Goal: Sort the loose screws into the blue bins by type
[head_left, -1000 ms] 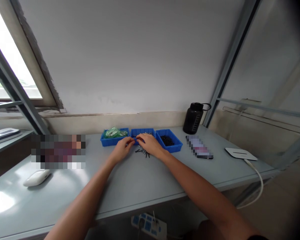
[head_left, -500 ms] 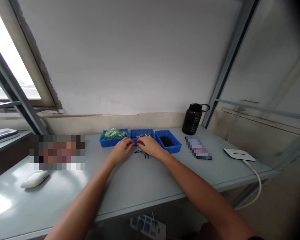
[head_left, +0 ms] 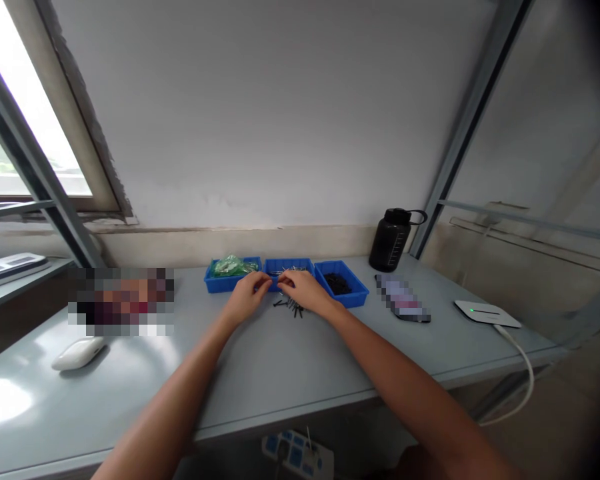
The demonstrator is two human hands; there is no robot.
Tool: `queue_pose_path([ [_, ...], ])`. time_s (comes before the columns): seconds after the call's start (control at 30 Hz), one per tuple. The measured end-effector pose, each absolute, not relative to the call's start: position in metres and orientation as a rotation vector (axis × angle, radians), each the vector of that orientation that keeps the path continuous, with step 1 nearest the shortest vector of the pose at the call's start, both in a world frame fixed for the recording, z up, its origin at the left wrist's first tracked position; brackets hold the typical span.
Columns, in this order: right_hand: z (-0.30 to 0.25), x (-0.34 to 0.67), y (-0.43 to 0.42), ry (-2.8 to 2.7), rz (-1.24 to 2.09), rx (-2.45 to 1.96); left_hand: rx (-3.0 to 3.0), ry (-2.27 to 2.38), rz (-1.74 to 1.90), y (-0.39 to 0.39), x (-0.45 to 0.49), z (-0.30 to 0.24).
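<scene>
Both hands meet in front of the middle blue tray (head_left: 267, 265), fingertips close together. My left hand (head_left: 246, 293) has its thumb and fingers pinched by the tray's front edge. Opposite it, my right hand (head_left: 304, 291) is also pinched; anything in either pinch is too small to make out. Under the right hand, a small pile of loose dark screws (head_left: 297, 309) lies on the table, with some silvery pieces among them. Thin silver screws or nails (head_left: 290, 270) fill part of the middle tray, partly hidden by the right hand.
To the left, a blue tray (head_left: 220, 285) holds a green plastic bag (head_left: 233, 266); to the right, another tray (head_left: 356, 295) holds black screws (head_left: 337, 283). A black bottle (head_left: 389, 241), a phone (head_left: 403, 298), a white device (head_left: 487, 313) and a white case (head_left: 79, 353) stand about the grey table (head_left: 280, 373).
The view has shifted slightly, so everything sits a little further right. My hands stay pinched near the middle tray, and more of the loose pile shows beneath the right hand.
</scene>
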State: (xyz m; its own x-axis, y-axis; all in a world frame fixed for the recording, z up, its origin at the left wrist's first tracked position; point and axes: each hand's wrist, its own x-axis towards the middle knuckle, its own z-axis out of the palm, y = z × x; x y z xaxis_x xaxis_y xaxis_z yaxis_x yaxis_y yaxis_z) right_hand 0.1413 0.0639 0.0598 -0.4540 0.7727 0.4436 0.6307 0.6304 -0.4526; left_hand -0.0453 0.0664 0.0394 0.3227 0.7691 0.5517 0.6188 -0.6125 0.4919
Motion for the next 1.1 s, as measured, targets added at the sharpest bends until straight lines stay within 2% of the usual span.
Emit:
queue_pose_path([
  [0.23,0.054,0.138,0.059,-2.333,0.298,-1.116,2.419,1.218,1.129,0.062,-0.041,0.04],
  [0.73,0.063,0.136,0.057,-2.187,0.295,-1.0,2.441,1.163,1.042,0.068,-0.044,0.034],
  [1.1,0.059,0.142,0.065,-2.184,0.273,-1.097,2.347,1.259,1.182,0.068,-0.045,0.039],
])
